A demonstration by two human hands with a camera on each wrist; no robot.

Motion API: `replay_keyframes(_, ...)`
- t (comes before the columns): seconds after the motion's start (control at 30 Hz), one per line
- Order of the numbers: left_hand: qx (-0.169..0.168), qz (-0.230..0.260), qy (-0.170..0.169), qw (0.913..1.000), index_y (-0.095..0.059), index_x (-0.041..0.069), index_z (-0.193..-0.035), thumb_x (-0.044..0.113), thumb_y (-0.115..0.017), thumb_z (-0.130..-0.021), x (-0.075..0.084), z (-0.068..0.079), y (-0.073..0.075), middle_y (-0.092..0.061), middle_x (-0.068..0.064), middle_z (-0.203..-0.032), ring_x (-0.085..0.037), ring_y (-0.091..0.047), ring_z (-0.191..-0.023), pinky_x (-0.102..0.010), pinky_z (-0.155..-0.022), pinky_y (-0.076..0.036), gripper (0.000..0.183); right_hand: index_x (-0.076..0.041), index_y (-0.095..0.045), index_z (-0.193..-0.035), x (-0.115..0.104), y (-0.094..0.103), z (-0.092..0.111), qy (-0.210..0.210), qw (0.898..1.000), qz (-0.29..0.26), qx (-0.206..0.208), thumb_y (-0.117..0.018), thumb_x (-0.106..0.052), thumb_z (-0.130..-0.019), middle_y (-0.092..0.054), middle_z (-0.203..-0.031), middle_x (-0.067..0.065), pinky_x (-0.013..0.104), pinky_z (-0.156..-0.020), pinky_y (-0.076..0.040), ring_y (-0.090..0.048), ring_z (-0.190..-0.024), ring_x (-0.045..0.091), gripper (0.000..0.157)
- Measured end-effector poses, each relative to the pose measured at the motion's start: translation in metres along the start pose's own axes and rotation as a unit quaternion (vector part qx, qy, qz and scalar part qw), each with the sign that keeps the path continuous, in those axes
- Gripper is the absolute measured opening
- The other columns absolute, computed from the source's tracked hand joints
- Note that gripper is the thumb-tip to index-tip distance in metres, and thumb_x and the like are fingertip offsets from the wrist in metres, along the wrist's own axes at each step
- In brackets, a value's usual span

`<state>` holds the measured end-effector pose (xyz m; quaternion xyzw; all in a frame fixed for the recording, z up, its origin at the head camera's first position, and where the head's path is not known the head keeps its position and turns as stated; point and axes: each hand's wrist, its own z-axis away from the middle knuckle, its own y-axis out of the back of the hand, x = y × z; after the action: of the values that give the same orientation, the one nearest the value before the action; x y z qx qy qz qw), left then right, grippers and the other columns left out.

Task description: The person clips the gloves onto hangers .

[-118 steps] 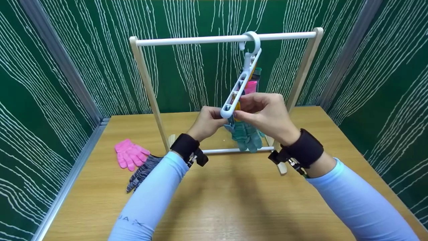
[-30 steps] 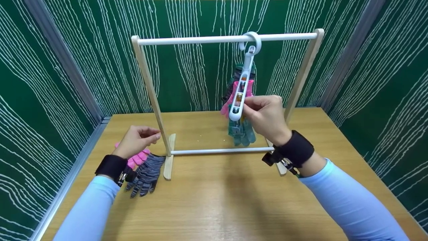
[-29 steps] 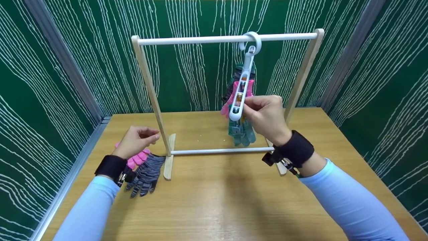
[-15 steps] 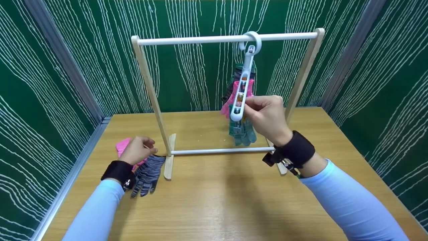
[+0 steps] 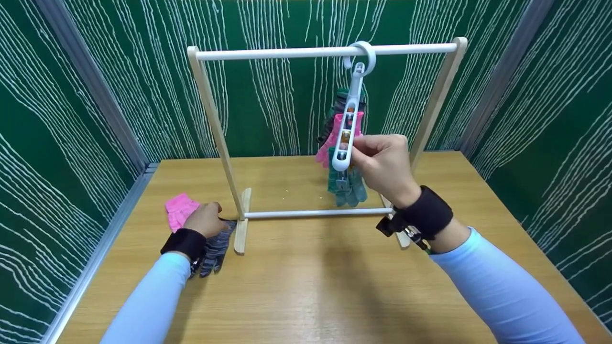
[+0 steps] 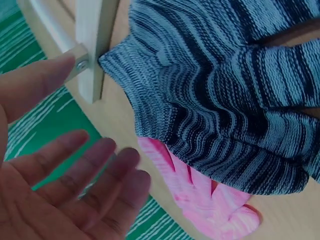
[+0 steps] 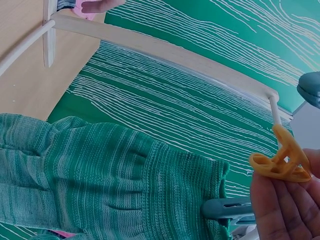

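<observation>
Grey glove [image 6: 200, 90] lies on the table [image 5: 296, 296], cuff [image 6: 142, 95] beside the rack [image 5: 241, 239], partly over a pink glove [image 5: 178, 210]. Best taken by the cuff edge, probably; a steady right hand [image 5: 385, 162] should limit hanger [image 5: 355, 88] swing. Left hand [image 5: 204, 220]: above the glove, fingers loosely extended, grasping nothing. Right: raised at the hanger, pinching the orange clip [image 7: 282, 162].

Left hand [image 5: 204, 220] partly hides the striped gray glove [image 5: 218, 247]
</observation>
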<state>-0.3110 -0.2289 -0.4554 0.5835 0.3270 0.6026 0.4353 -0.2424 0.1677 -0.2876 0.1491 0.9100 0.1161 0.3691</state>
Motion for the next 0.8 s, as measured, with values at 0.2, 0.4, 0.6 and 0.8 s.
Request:
replay_keyframes(0.2,0.006,-0.038,0.006,0.9993,-0.067,-0.011,-0.120,0.015,-0.084,-0.082,-0.005,-0.001,-0.007,-0.074,-0.029,-0.115,-0.044,-0.073,-0.105,-0.059,-0.093,-0.061,0.049,0.010,-0.083,-0.100,0.001,0.000,0.001,-0.007,1.000,0.004,0.003,-0.075,0.006,-0.096,-0.081,-0.089,0.024,0.014,-0.063,-0.058,-0.067,-0.065,-0.004,0.010)
replay_keyframes(0.4,-0.001,-0.047,0.017,0.9987,-0.071,-0.004,-0.104,0.024,-0.090,-0.076,-0.012,-0.002,-0.013,-0.076,-0.023,-0.103,-0.038,-0.073,-0.092,-0.059,-0.081,-0.061,0.044,0.010,-0.083,-0.098,0.001,-0.001,0.001,0.000,1.000,0.000,0.000,-0.075,0.004,-0.097,-0.080,-0.085,0.023,0.014,-0.062,-0.057,-0.066,-0.062,-0.003,0.010)
replay_keyframes(0.6,0.003,-0.053,0.019,0.9984,-0.072,0.001,-0.093,0.026,-0.091,-0.073,-0.019,-0.007,-0.018,-0.075,-0.018,-0.093,-0.033,-0.070,-0.081,-0.053,-0.070,-0.060,0.038,0.010,-0.083,-0.098,0.003,-0.002,0.001,0.007,1.000,0.002,0.001,-0.075,0.003,-0.097,-0.080,-0.085,0.023,0.014,-0.061,-0.057,-0.065,-0.062,-0.004,0.010)
replay_keyframes(0.8,0.001,-0.031,0.033,0.9990,-0.070,0.000,-0.090,0.023,-0.093,-0.072,-0.016,-0.007,-0.019,-0.073,-0.016,-0.091,-0.031,-0.067,-0.080,-0.053,-0.072,-0.059,0.037,0.010,-0.083,-0.099,0.004,-0.002,0.002,-0.004,1.000,0.013,0.006,-0.075,0.004,-0.097,-0.081,-0.088,0.025,0.012,-0.064,-0.057,-0.066,-0.066,-0.007,0.010)
